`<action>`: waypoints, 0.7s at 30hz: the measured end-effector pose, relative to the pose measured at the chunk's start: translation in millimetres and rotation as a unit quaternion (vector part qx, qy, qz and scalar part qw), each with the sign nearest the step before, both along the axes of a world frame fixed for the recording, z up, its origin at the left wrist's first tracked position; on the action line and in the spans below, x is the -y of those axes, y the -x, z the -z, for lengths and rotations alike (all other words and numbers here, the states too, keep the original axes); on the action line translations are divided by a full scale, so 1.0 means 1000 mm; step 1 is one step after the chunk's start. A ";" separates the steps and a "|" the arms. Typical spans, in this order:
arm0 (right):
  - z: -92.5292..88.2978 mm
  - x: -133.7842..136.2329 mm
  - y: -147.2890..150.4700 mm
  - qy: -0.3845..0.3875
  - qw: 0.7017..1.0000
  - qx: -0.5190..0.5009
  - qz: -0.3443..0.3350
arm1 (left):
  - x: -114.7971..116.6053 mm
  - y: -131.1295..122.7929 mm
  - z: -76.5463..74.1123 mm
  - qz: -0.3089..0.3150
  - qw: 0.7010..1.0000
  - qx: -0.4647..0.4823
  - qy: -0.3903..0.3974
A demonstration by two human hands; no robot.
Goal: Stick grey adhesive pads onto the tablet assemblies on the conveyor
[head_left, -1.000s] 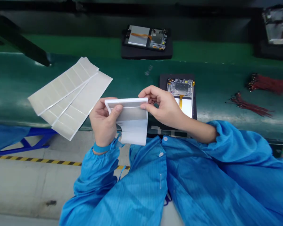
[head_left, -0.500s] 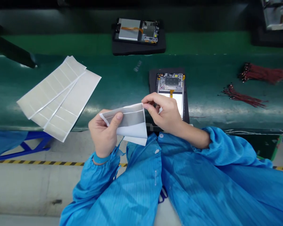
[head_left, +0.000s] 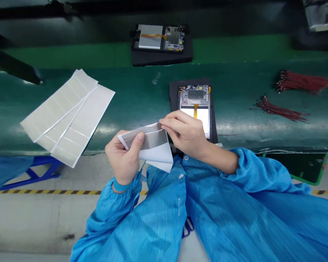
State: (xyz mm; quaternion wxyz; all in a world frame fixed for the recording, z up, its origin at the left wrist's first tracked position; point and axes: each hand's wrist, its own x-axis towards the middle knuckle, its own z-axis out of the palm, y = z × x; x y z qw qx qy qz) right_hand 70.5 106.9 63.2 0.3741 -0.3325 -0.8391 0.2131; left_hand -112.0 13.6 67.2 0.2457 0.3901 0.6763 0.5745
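Sticker sheet (head_left: 153, 143) sits in the air between both hands, at the near edge of the green belt (head_left: 131, 94) and just above my blue coat (head_left: 164, 218). It is white with a grey band across it, and its lower right corner droops to a point. My left hand (head_left: 124, 156) is clamped on the sheet's left end, with the thumb (head_left: 139, 140) pressed flat on the grey band and the other fingers behind the paper. My right hand (head_left: 186, 133) pinches the sheet's upper right edge between thumb and fingertips (head_left: 164, 123). I cannot tell whether it grips the whole sheet or only the grey layer.

Just beyond the right hand, an opened tablet (head_left: 194, 105) lies on a black pad (head_left: 172, 98), its circuit board at the far end, and the hand hides its near part. To the left, well apart from the hands, three spare sheets (head_left: 68, 116) lie fanned out and overhang the belt's near edge. Farther away, a second opened device (head_left: 161, 36) rests on its own dark pad. On the right of the belt lie two bundles of red wires (head_left: 302, 82), one behind the other. Another device (head_left: 321, 14) shows at the far right corner, cut off by the frame.
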 end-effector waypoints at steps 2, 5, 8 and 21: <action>0.007 0.000 0.001 -0.080 0.997 -0.007 0.018 | 0.000 0.001 0.005 -0.006 0.999 0.035 -0.005; 0.014 0.000 0.001 -0.175 0.984 -0.002 0.025 | 0.000 0.002 0.011 -0.018 0.997 0.069 -0.004; 0.014 0.001 0.002 -0.165 0.986 -0.002 0.023 | 0.000 0.003 0.012 -0.018 0.997 0.070 -0.001; -0.037 -0.008 -0.032 -0.017 0.988 -0.133 0.079 | -0.078 0.076 0.027 0.011 0.993 -0.114 0.028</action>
